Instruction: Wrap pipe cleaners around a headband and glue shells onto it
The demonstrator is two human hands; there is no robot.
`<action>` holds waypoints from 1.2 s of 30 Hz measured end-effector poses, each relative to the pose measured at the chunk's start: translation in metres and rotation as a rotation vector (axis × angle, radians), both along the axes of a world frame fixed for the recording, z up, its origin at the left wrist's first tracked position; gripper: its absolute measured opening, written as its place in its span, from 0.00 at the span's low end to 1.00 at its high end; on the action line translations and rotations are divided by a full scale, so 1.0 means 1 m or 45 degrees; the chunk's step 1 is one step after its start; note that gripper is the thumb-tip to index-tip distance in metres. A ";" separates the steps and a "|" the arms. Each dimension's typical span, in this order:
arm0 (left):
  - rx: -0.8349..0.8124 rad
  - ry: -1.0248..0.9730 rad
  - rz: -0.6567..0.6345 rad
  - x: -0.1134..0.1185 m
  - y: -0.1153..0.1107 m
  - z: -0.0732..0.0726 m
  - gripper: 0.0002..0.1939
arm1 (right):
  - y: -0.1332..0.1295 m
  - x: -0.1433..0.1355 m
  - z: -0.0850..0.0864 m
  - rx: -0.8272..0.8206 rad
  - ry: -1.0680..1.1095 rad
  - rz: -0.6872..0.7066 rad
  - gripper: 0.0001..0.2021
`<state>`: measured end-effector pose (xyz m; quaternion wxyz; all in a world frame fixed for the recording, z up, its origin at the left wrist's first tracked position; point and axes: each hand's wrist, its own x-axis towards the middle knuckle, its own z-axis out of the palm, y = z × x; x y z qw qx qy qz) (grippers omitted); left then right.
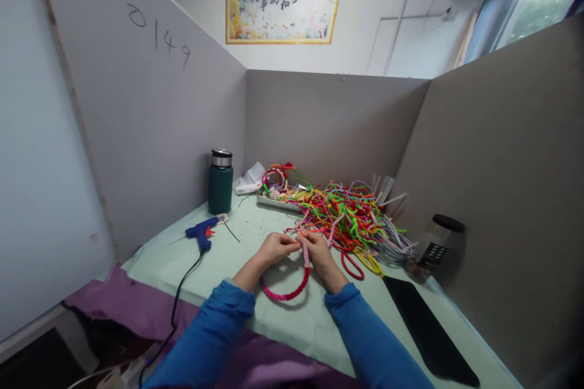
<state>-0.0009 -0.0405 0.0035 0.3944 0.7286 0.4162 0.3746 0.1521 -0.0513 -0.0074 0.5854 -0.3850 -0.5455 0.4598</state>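
Observation:
A hoop wrapped in fuzzy pipe cleaner (285, 296), magenta and red along the bottom and pale pink up the right side, hangs between my two hands over the table. My right hand (318, 253) is closed on its pale pink upper part. My left hand (275, 248) is closed in a pinch, its fingertips meeting the right ones at an orange bit of pipe cleaner (298, 242). The fingers cover the top of the hoop. Just beyond my hands lies a tangled heap of colourful pipe cleaners (351, 213).
A blue glue gun (201, 232) with its cord lies at left, near a green bottle (220, 185). Behind are a metal tray (278, 202) and white tissue (250, 179). At right are yellow-handled scissors (368, 262), a black flat object (429, 328) and a clear jar (435, 246).

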 end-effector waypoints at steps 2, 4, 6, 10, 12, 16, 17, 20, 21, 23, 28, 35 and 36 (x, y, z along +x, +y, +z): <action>-0.016 -0.029 -0.016 0.000 0.000 0.001 0.20 | 0.000 0.000 0.000 -0.025 0.065 0.028 0.11; -0.038 -0.063 -0.034 0.000 -0.001 0.002 0.19 | 0.000 -0.001 0.001 -0.036 0.132 0.049 0.11; -0.065 -0.092 -0.046 0.000 -0.002 0.004 0.18 | 0.000 -0.001 0.002 -0.040 0.195 0.067 0.10; -0.117 -0.192 -0.085 -0.001 -0.004 0.008 0.18 | 0.000 -0.002 0.004 -0.081 0.265 0.108 0.09; -0.155 -0.254 -0.078 -0.002 -0.006 0.010 0.19 | 0.000 -0.002 0.003 -0.111 0.262 0.124 0.09; -0.222 -0.362 -0.026 -0.003 -0.009 0.014 0.20 | 0.000 -0.001 -0.001 -0.137 0.231 0.119 0.10; -0.226 -0.383 -0.015 -0.003 -0.009 0.014 0.20 | 0.000 0.000 -0.002 -0.134 0.218 0.118 0.10; -0.218 -0.431 0.009 -0.003 -0.008 0.014 0.23 | 0.002 0.001 -0.005 -0.107 0.174 0.112 0.12; -0.216 -0.443 0.014 -0.003 -0.007 0.014 0.24 | 0.002 0.001 -0.005 -0.090 0.158 0.108 0.13; -0.232 -0.459 0.025 -0.004 -0.007 0.014 0.26 | 0.003 0.001 -0.006 -0.055 0.129 0.107 0.13; -0.286 -0.455 0.049 -0.004 -0.009 0.016 0.26 | 0.001 -0.001 -0.005 -0.036 0.059 0.140 0.14; -0.289 -0.412 0.103 -0.005 -0.005 0.014 0.26 | -0.004 -0.002 -0.002 -0.017 -0.025 0.124 0.14; -0.282 -0.393 0.112 -0.005 -0.004 0.013 0.26 | -0.005 -0.002 0.000 0.001 -0.037 0.112 0.14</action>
